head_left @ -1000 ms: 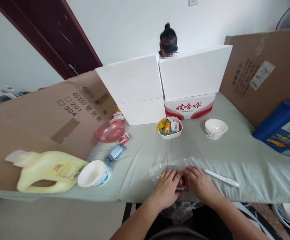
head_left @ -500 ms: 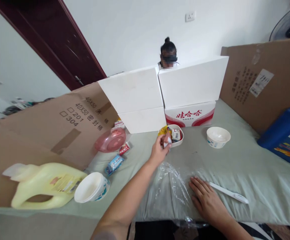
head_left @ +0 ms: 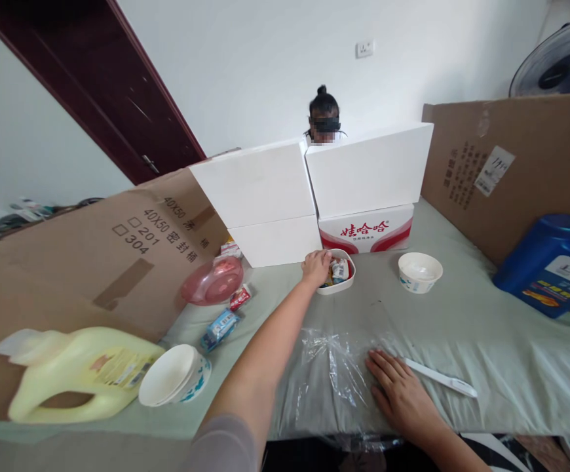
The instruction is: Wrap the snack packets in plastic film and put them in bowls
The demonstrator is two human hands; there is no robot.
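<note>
My left hand [head_left: 317,267] reaches over the left end of a small white container [head_left: 344,286] and hides that part of it. Its fingers are bent over the rim; whatever they hold is out of sight. Small wrapped packets [head_left: 340,269] show in the container, one mostly white. My right hand [head_left: 403,390] lies flat, palm down and fingers apart, on the table cover. Just left of it is a crumpled sheet of clear plastic [head_left: 331,360]. A white, stick-like handled tool [head_left: 442,377] lies right beside the right hand.
White boxes [head_left: 363,177] stand behind the container; a person [head_left: 323,118] is beyond them. Cardboard panels flank the table. At left are a yellow jug [head_left: 88,367], stacked paper bowls [head_left: 177,373], blue packet [head_left: 219,328] and pink dish [head_left: 213,282]; at right, a bowl [head_left: 420,272] and blue bottle [head_left: 550,265].
My left hand has moved away from me, onto the container's left end, and the small item it pinched is no longer visible. My right hand stays flat. The whole view has shifted slightly.
</note>
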